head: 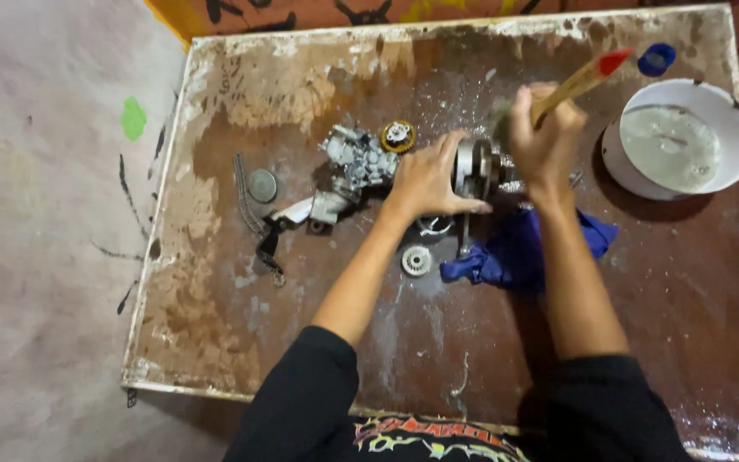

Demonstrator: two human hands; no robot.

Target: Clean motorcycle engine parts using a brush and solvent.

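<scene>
Left hand [428,181] grips the crank [475,168]; right hand [543,128] clenches the brush [582,79] (bowl [733,115] at 2 o'clock); brace it firmly.

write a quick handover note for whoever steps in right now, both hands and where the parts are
Left hand: gripping the round metal engine part, steadying it on the table.
Right hand: closed on a wooden-handled brush, bristle end down at the part.
White bowl of cloudy liquid sits right of the hands; blue rag lies under the right wrist.
Left of the hands: grey assembly with yellow-rimmed gear, chain, round disc. Small white gear lies near the rag.
Done: parts laid out apart. Left: brushing is under way; how clean the part is cannot be told.
</scene>
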